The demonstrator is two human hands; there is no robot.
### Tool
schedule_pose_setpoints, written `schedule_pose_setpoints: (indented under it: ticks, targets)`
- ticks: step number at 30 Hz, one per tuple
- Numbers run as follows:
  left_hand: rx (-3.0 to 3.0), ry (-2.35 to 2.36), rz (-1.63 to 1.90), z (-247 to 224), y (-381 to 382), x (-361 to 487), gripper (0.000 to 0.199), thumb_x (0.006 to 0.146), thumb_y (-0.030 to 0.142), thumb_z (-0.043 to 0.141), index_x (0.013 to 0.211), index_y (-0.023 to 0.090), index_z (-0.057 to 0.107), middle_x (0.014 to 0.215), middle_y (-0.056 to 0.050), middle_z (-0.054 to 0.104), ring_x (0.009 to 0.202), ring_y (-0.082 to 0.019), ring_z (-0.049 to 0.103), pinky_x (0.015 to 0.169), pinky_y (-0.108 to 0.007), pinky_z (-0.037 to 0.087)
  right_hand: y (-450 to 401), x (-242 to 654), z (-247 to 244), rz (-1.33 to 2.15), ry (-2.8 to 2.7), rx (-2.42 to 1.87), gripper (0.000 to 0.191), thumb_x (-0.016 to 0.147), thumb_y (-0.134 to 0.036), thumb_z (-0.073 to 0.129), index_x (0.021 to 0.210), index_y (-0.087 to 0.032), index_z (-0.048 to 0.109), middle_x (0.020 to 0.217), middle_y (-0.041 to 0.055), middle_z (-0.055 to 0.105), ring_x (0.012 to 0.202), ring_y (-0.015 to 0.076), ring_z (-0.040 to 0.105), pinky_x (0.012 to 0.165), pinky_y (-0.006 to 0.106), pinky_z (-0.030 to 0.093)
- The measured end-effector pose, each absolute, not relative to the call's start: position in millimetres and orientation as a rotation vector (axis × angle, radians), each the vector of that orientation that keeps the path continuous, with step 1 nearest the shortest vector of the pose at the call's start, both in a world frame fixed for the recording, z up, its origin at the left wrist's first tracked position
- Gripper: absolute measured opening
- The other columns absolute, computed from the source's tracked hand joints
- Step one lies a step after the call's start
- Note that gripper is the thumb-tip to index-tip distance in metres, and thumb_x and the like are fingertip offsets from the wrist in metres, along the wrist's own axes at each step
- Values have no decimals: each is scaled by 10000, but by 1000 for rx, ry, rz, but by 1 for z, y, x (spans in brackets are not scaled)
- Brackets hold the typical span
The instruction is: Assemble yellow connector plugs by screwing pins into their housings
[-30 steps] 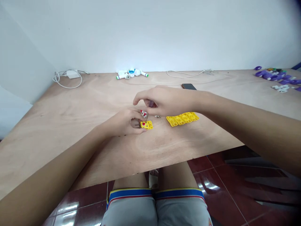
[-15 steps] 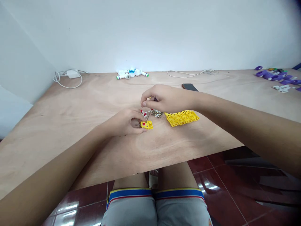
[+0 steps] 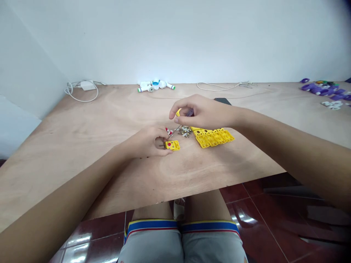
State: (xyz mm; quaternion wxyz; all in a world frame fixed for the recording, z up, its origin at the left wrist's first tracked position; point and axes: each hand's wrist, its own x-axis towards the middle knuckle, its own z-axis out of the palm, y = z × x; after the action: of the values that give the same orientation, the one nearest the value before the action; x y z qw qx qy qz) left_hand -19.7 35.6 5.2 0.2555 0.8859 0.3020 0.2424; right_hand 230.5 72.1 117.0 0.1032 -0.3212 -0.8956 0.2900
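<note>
My left hand [image 3: 150,141] rests on the wooden table, its thumb and fingers closed around the edge of a small yellow plastic housing [image 3: 176,145]. A red round piece sits in this housing, and metal pins stick out of its left end. Above and to the right, my right hand [image 3: 201,109] has its fingers curled round the dark, see-through handle of a screwdriver [image 3: 189,113]. Its thin shaft slants down left toward the housing; whether the tip touches it I cannot tell. Small metal parts [image 3: 185,132] lie piled under my right hand, with red and white pieces [image 3: 169,132] beside them.
Yellow housings [image 3: 215,138] stand in a row right of the pile. A dark phone [image 3: 222,101] lies behind my right wrist. Along the wall are a white charger [image 3: 87,85], white-and-blue plastic parts [image 3: 155,85], a white cable [image 3: 216,87] and purple pieces [image 3: 319,88].
My right hand has moved slightly up and to the right, and the screwdriver now leans more, showing more of its handle. My left hand keeps its hold on the yellow housing.
</note>
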Motion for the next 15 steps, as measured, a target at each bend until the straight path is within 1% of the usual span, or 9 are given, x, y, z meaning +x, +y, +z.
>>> schedule_pose_setpoints:
  ticks: [2,5,7,9,10,11,13,14,15]
  targets:
    - [2346,862,667,4,35,-20,290,896,442,859,1004,201,737,909,-26,757,752,-161,647,699,-295,503,73,233,116,866,-2494,-938,154,958,-339,771,1014,-196,767,823,29,698,752,172,584,653,325,432]
    - [2223,902,708,2,35,-22,535,817,455,934,1209,217,658,1021,-39,774,793,-169,682,701,-291,527,82,234,109,898,-2231,-941,343,942,-559,821,929,-230,725,778,33,650,724,190,551,634,350,433]
    - [2191,921,697,2,35,-23,597,816,452,943,1266,230,619,1050,-42,772,853,-183,707,715,-292,530,90,230,100,874,-2059,-918,500,971,-753,709,901,-261,662,742,19,571,689,195,505,620,360,411]
    - [2196,931,662,3,35,-23,573,840,438,928,1281,242,618,1069,-38,772,891,-188,708,737,-299,526,97,225,91,805,-1930,-889,620,1029,-868,481,857,-280,578,736,11,499,679,204,484,623,364,399]
    - [2201,937,655,3,34,-24,548,849,426,921,1269,244,620,1078,-35,770,895,-185,700,746,-301,523,98,223,88,771,-1898,-863,641,1057,-866,395,834,-282,537,741,12,482,688,208,489,632,365,403]
    - [2208,941,663,4,34,-24,509,850,417,918,1224,243,620,1074,-30,764,885,-179,685,745,-301,516,99,221,84,751,-1903,-828,631,1085,-833,360,820,-280,508,750,15,481,705,210,502,647,364,411]
    - [2232,950,684,5,33,-25,420,842,408,920,1018,235,580,966,2,721,805,-154,620,694,-286,469,98,222,78,753,-2038,-742,547,1126,-709,437,806,-269,487,757,11,496,730,199,512,680,356,417]
    - [2248,953,687,5,33,-25,437,846,400,915,897,232,515,869,26,665,743,-138,563,652,-280,424,97,224,75,772,-2156,-693,498,1128,-634,512,799,-260,492,752,2,501,725,186,500,687,347,409]
    - [2264,950,682,6,33,-25,512,854,390,908,802,229,424,782,44,590,690,-124,500,617,-280,374,96,227,72,795,-2296,-646,457,1121,-561,574,793,-250,508,744,-9,504,712,170,480,688,338,395]
